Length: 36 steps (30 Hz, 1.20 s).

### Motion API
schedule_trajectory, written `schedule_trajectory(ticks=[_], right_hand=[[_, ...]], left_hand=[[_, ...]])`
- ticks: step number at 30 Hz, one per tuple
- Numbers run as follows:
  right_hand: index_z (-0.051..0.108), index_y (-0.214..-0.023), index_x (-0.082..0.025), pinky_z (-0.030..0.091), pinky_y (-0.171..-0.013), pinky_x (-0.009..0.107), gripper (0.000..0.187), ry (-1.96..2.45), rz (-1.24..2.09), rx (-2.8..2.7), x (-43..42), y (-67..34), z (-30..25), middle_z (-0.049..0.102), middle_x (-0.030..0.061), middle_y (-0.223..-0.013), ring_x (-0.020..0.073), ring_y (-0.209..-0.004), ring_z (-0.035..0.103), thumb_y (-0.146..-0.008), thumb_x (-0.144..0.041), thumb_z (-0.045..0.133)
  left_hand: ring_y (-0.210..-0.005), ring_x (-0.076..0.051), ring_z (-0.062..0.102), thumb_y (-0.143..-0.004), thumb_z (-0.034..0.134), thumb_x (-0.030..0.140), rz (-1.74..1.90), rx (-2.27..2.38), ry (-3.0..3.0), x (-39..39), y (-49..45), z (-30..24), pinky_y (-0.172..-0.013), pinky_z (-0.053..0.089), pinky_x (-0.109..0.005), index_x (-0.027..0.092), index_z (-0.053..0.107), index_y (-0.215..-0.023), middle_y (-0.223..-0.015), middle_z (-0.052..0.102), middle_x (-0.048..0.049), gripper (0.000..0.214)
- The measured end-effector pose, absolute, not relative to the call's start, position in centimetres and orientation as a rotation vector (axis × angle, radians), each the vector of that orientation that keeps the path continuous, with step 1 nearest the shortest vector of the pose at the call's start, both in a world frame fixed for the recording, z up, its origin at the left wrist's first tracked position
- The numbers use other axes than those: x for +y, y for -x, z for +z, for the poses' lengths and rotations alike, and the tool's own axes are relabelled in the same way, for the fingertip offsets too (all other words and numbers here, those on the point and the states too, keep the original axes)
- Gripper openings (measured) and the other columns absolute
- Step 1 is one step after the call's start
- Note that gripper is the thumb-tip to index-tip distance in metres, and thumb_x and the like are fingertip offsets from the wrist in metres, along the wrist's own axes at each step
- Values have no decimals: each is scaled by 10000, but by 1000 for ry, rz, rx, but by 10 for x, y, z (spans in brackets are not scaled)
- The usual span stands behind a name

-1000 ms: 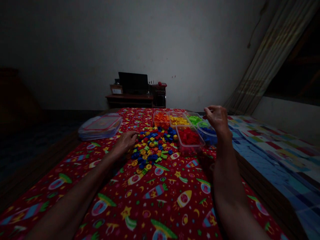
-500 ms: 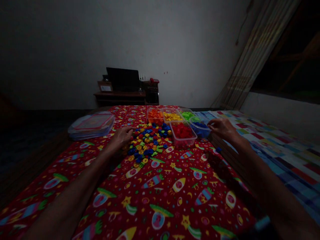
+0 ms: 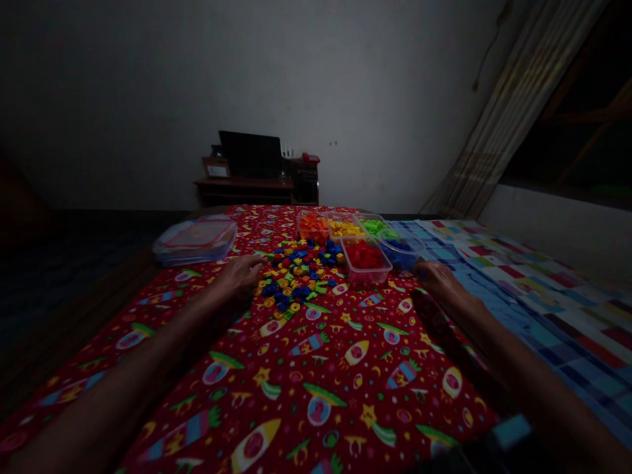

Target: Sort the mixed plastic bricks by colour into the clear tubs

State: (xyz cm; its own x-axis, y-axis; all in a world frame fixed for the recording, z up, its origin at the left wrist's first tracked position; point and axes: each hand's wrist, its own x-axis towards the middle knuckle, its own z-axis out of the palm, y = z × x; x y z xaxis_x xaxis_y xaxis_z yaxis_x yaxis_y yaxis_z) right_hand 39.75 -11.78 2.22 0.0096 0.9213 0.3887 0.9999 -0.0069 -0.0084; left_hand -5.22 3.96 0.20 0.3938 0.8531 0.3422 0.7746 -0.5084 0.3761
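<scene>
The heap of coloured plastic pieces sat right in front of you on the red rocket-print cloth, and there was your left hand, palm down, fingers loosely spread, tips just at the heap's left edge, with nothing visibly pinched! The heap ran on a slant, from the tubs at its far end down toward you and to the left, so your left hand was clearly the nearer one. Your right hand lay well off to the right, at the near side of the clear tub of blue pieces; it was too dark to tell whether those fingers were closed on anything. Beside that stood the tub of red pieces, with the tub of orange pieces, tub of yellow pieces and tub of green pieces beyond.
</scene>
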Motion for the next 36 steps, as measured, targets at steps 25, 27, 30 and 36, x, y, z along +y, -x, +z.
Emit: schedule_trajectory(ticks=[25,27,30,36], right_hand=[[696,-992,-124,429,-760,232,271,1229,253,-2317,-31,-179,6,700,84,-953,171,-872,626,-744,-79,598],[703,-983,-131,439,-787,239,299,1258,258,-2235,-28,-183,9,700,77,-971,175,-896,630,-719,-54,584],[708,-978,-136,446,-803,247,323,1312,289,-2199,-26,-188,14,702,76,-972,179,-901,632,-702,-40,572],[699,-969,-145,432,-742,242,274,1346,311,-2496,-36,-190,12,689,84,-918,180,-844,609,-721,-80,603]], left_hand=[[-872,-192,573,-825,540,294,732,1035,-2643,-13,38,-30,-795,459,-306,192,633,-874,-916,616,-55,147],[-810,-184,584,-815,523,281,756,1105,-2585,-14,41,-22,-750,455,-292,185,624,-850,-846,630,-41,143],[-725,-174,591,-775,535,300,751,1207,-2466,-13,47,-7,-679,449,-271,184,626,-786,-757,640,-20,148],[-735,-195,605,-725,579,300,720,1246,-2420,-7,51,-2,-686,460,-288,194,664,-765,-775,659,-34,141]])
